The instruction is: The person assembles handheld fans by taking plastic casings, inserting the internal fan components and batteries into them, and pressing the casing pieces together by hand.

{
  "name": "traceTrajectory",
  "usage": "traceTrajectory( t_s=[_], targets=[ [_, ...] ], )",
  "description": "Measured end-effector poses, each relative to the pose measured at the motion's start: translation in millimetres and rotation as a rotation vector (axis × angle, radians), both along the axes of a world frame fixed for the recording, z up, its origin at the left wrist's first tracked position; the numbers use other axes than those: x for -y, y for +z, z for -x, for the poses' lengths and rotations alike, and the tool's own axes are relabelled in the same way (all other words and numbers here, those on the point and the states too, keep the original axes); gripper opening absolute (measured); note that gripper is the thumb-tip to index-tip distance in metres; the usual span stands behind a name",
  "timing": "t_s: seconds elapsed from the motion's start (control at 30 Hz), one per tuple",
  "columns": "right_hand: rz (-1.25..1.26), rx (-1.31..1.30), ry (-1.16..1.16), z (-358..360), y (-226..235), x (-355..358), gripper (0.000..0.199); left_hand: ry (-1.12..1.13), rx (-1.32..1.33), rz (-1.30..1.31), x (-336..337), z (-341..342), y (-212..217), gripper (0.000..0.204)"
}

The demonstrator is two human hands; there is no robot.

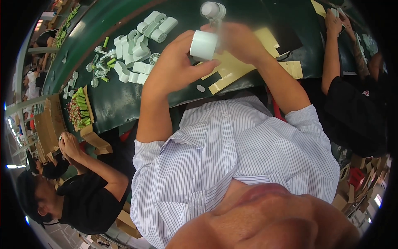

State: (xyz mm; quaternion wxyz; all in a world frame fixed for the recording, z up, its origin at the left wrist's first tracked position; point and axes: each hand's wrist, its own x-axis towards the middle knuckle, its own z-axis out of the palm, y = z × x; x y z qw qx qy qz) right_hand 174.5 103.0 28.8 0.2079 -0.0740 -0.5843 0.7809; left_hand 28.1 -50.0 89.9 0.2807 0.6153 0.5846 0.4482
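Observation:
My left hand (176, 60) grips a pale mint plastic housing (203, 45), short and rounded like a cup, between the thumb and fingers. My right hand (240, 41) is close against the housing's right side; its fingertips are smeared by motion. A blurred, see-through patch lies between the two, and I cannot make out what it is. Just beyond my hands is a whitish round plastic part (211, 10) with a ring-like rim. Several more mint housings (134, 45), some with round vented grilles, lie in a group left of my left hand.
Small mint assemblies with green cylinders (99, 62) lie farther left, near a cardboard tray (90, 106) of green cylinders with red wires. Yellow card pieces (232, 70) and a small white oval piece (200, 88) lie on the green table (112, 97). Co-workers sit on both sides.

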Motion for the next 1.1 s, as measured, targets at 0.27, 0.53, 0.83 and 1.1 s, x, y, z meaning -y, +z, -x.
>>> traceTrajectory(
  t_s=[0.27, 0.53, 0.83, 1.1],
  targets=[
    [-0.118, -0.049, -0.066, -5, 5, -8, 0.042, 0.063, 0.671, -0.144, -10, -15, -19, 0.057],
    [-0.011, -0.177, -0.063, -8, 17, -7, 0.041, 0.199, 0.79, -0.156, -23, 1, -43, 0.039],
    [-0.301, -0.034, -0.142, -13, 14, -21, 0.033, 0.242, 0.61, -0.232, -27, -5, -49, 0.035],
    [-0.216, 0.006, -0.159, -16, 3, -23, 0.032, 0.267, 0.521, -0.223, -26, -2, -52, 0.033]
  ],
)
